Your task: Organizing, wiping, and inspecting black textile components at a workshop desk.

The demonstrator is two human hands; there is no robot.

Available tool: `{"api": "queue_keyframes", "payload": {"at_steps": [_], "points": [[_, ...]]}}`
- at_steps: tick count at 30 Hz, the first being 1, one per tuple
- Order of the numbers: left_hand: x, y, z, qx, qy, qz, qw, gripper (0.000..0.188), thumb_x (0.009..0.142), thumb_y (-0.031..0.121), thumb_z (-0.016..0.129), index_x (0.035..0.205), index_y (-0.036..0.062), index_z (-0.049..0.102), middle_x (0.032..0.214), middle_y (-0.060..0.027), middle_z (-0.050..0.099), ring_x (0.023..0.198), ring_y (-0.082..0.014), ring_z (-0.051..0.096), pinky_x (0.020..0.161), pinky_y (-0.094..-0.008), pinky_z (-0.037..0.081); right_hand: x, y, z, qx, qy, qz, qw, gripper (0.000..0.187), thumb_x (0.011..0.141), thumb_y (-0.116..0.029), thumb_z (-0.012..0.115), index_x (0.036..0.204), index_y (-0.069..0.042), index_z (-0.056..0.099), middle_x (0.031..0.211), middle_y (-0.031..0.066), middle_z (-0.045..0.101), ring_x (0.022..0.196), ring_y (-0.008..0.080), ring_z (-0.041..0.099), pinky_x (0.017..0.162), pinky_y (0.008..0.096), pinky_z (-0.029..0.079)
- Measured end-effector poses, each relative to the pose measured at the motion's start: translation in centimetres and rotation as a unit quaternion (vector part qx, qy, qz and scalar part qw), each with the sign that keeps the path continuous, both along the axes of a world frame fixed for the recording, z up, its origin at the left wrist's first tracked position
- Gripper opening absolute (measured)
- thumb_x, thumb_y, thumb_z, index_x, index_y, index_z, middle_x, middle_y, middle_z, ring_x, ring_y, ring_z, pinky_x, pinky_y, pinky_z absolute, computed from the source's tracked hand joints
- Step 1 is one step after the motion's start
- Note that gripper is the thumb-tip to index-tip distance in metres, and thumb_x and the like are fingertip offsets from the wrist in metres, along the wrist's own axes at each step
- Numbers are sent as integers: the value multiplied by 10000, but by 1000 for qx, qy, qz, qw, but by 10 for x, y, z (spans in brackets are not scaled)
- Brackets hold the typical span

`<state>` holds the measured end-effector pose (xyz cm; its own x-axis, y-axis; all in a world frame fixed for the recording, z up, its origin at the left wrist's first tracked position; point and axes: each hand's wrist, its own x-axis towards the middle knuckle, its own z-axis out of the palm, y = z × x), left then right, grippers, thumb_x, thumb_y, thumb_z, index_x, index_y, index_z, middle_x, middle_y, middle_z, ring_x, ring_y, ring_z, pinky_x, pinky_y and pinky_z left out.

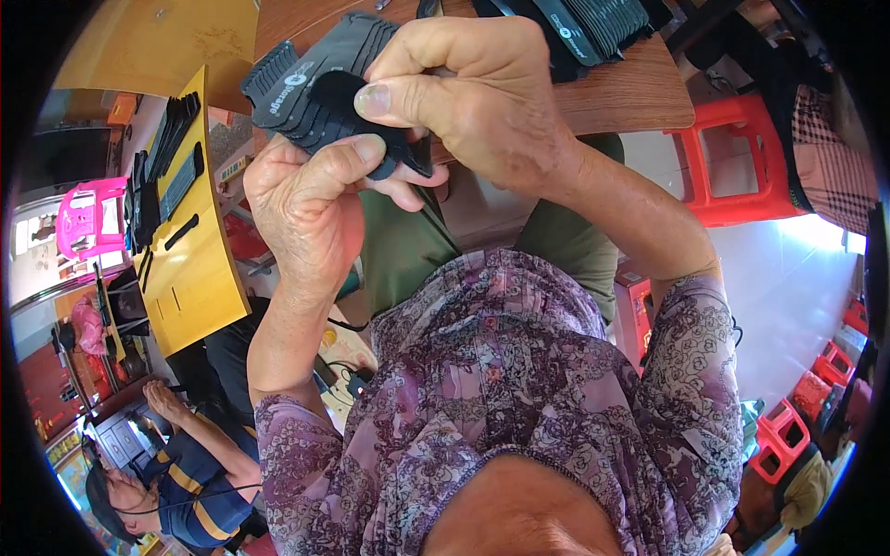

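Observation:
Above the brown wooden table's (630, 111) near edge, a stack of dark grey fabric straps (315, 83) with white print is held up between my hands. My left hand (306, 199) closes on it from below, thumb pressed on the lower side. With thumb and forefinger, my right hand (482, 102) pinches the stack near a rounded black strap end (338, 97). Several layers fan out in steps. The fingers behind the stack are partly hidden.
A second bundle of dark straps (593, 37) lies on the table at the back right. Black strips (181, 181) rest on a yellow table (199, 296) to the left. A red stool (732, 157) stands right; a person (185, 473) sits lower left.

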<state>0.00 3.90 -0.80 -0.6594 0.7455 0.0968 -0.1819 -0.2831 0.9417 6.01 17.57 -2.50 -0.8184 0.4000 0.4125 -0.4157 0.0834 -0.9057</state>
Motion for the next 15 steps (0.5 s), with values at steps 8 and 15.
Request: {"api": "queue_keyframes", "payload": {"at_steps": [8, 15], "points": [[-5, -5, -10, 18, 132, 38, 990, 181, 780, -40, 544, 602, -68, 528, 669, -194, 606, 499, -258, 607, 485, -276, 490, 14, -2, 5, 389, 47, -140, 909, 301, 760, -250, 656, 667, -25, 478, 592, 69, 452, 558, 220, 490, 520, 337, 377], [12, -3, 9, -30, 2, 33, 999, 231, 792, -32, 523, 574, -107, 528, 641, -209, 594, 521, -336, 622, 443, -315, 498, 16, 16, 11, 395, 45, 42, 917, 284, 781, -238, 639, 646, -15, 525, 561, 66, 511, 506, 189, 517, 463, 288, 376]]}}
